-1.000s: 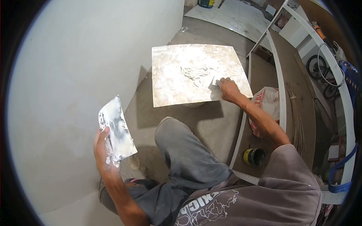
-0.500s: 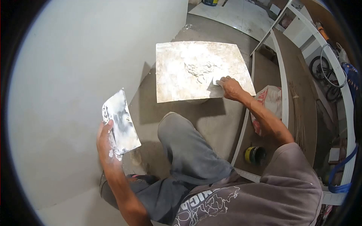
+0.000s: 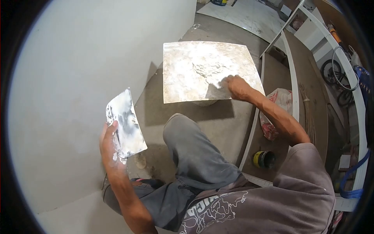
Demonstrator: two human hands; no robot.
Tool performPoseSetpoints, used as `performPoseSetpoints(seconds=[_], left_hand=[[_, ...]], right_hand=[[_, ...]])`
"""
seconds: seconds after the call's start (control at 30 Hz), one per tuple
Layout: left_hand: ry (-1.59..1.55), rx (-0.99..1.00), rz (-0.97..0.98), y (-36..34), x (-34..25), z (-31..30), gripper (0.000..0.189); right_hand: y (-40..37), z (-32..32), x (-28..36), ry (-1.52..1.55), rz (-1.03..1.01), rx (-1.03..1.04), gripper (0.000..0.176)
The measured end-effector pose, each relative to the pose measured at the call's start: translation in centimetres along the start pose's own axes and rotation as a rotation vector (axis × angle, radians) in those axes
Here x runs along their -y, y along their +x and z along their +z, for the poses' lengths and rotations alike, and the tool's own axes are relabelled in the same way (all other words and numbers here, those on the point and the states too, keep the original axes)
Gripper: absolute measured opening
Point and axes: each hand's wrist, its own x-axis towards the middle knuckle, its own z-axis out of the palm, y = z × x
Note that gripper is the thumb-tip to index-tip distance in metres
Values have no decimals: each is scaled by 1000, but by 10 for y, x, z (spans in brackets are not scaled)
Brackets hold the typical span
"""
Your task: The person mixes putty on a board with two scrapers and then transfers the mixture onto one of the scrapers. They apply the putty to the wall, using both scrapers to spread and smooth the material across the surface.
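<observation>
My left hand [image 3: 110, 146] grips a flat rectangular plate [image 3: 128, 124] smeared with white and grey putty. The thumb presses on its near face and the other fingers are hidden behind. Putty also sticks to this hand and wrist. Over the right part of a pale board [image 3: 177, 84], my right hand [image 3: 238, 87] is closed in a pinch. A small pale scraper showed in its fingers a moment before; now it is blurred and hardly visible. Just left of the fingers, a heap of wet putty [image 3: 210, 70] lies mid-board. A shadow falls below the hand.
A pale wall [image 3: 78, 78] rises close on the left. The board rests on a mostly hidden round support. On the right are a white frame [image 3: 295, 89], a printed sack [image 3: 278, 103], and an open black can with a yellow label [image 3: 263, 159]. My bent knee [image 3: 181, 126] is below the board.
My right hand has lifted a little off the board, and its shadow has spread leftward. The pale scraper has turned nearly out of sight. My left hand and its plate have barely moved.
</observation>
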Motion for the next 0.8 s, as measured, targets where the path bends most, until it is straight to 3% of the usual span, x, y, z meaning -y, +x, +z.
performPoseSetpoints(seconds=[0.07,0.17,0.27,0.43,0.57,0.67,0.8], left_hand=[[11,10,-1,-2,0,-2,33],[13,33,10,1,2,-7,36],[24,38,23,-1,1,-6,34],[2,21,24,-5,1,0,32],[6,30,15,-2,0,-6,33],[-13,-7,12,-2,0,-3,34],[-34,43,7,1,2,-8,36]], right_hand=[[6,25,-9,-88,74,-233,45],[-1,57,-2,-90,26,-179,46],[-3,9,0,-22,-9,111,44],[18,20,4,-44,-11,-312,38],[12,44,22,-87,-70,-132,32],[12,5,8,-14,-110,-9,33],[25,31,-11,-76,34,-261,41]])
